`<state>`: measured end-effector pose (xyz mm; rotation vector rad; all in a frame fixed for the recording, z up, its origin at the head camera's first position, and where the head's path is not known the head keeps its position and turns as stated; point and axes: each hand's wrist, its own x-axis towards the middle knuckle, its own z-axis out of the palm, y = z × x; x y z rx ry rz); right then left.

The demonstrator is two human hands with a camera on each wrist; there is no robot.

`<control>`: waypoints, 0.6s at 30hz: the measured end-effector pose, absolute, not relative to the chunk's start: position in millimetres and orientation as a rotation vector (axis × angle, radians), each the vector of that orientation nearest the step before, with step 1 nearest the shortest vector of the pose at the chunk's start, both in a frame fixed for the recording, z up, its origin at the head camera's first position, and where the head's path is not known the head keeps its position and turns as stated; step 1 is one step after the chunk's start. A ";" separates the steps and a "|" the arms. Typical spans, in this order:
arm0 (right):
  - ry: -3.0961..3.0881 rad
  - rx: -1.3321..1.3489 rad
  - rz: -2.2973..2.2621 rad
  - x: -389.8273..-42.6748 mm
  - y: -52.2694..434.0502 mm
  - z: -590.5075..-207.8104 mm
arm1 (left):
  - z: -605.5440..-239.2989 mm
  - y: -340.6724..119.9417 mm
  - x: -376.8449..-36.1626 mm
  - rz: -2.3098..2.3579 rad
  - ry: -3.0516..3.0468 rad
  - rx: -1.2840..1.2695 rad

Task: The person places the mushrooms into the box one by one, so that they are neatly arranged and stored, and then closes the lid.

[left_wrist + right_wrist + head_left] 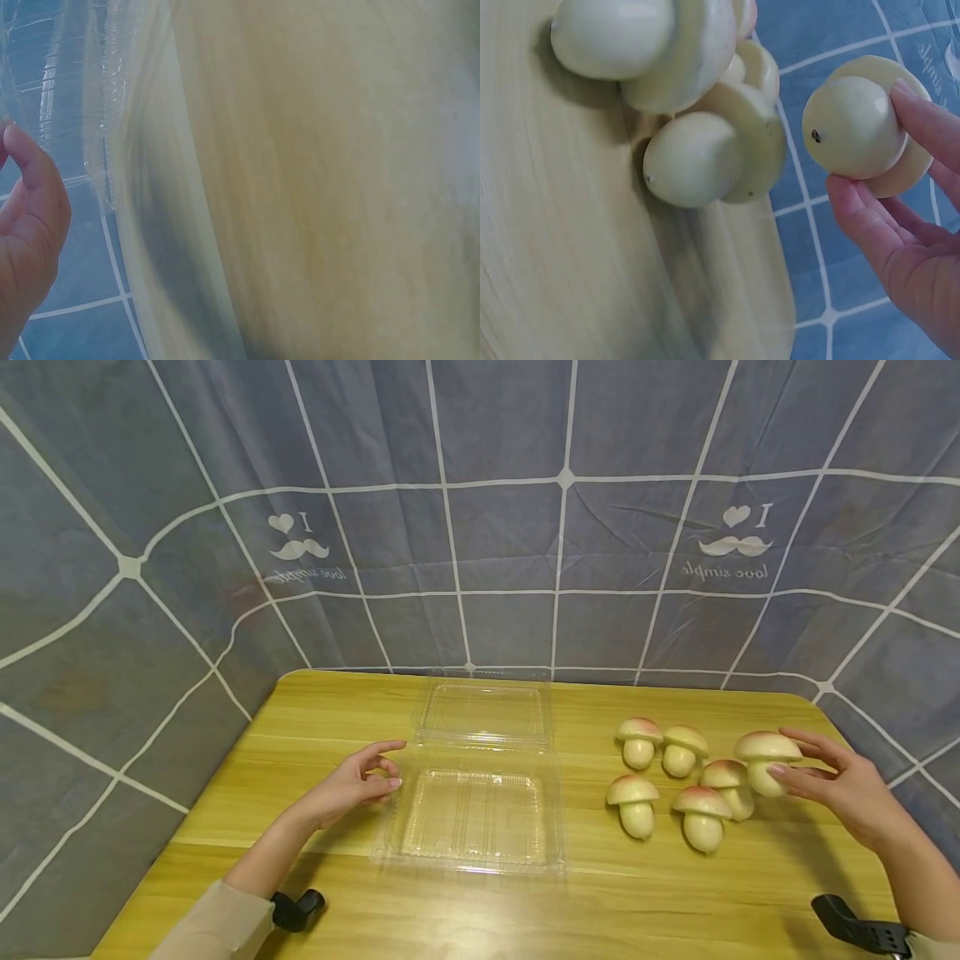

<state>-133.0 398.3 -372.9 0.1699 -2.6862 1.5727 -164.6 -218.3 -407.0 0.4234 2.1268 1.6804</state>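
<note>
I have one mushroom (pixel 767 764) in my right hand (pixel 843 785), thumb on one side and fingers on the other, its cap uppermost in the head view. It looks to be held up off the worktop (pixel 450 927), at the right end of a loose group. I judge that the step in hand is picking it up, and that the next move calls for a sure pinch (the rounded stalk looks smooth) and a path over the five other mushrooms (pixel 702 820) without knocking them, probably towards the clear plastic box (pixel 468 865).

The box stands left of the mushrooms, well apart from them, with its lid (pixel 483 710) laid back on the far side. I see nothing lying in the base or in the lid; the wood grain shows through both. My left hand (pixel 352 787) is just beside the box's left edge, thumb and forefinger apart, the other fingers loosely bent, holding nothing that I can make out. Whether a fingertip touches the rim, I cannot tell.
</note>
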 end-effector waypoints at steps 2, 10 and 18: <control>-2.663 0.191 1.625 -133.5 396.1 -370.8 | -407.2 -218.4 -164.7 1.679 2.131 0.422; -2.669 0.238 1.662 -134.5 383.7 -361.6 | -407.6 -218.3 -165.1 1.688 2.127 0.418; -2.608 0.349 1.780 -134.6 371.2 -356.9 | -408.0 -218.4 -164.9 1.688 2.126 0.410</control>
